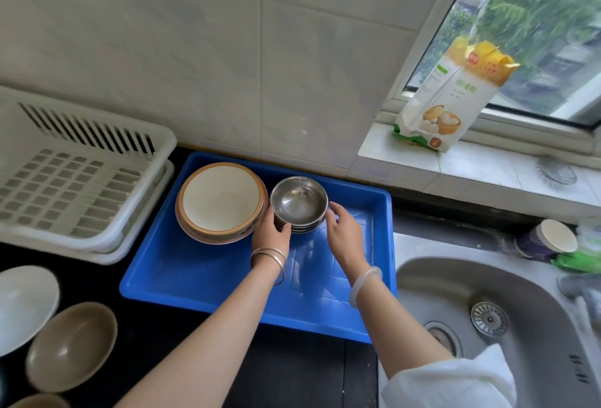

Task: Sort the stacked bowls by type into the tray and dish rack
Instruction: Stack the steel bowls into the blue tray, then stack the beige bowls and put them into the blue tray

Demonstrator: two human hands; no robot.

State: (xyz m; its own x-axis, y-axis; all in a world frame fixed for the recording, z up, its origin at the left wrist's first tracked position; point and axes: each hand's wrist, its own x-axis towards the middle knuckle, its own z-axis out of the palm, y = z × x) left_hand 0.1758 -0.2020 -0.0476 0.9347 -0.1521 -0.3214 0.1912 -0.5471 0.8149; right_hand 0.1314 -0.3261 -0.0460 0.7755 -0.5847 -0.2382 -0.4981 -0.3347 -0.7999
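A: Where are your hands?
B: Both sit at the stack of steel bowls [298, 205] in the blue tray [227, 280]. Your left hand [271, 232] is curled against the stack's left side, thumb on the front edge, fingers round the side between it and the brown-rimmed bowls [222, 202].
A: And the other one?
B: Your right hand [344, 228] is loosely spread, fingertips [331, 207] at the stack's right rim; you can't tell whether they touch it.
A: Where does the rest lie?
B: The brown-rimmed bowls stand stacked in the tray, just left of the steel ones. The white dish rack [81, 176] sits on the desk [292, 372] left of the tray. A white bowl [22, 306] and a tan bowl [71, 346] rest at the desk's near left.
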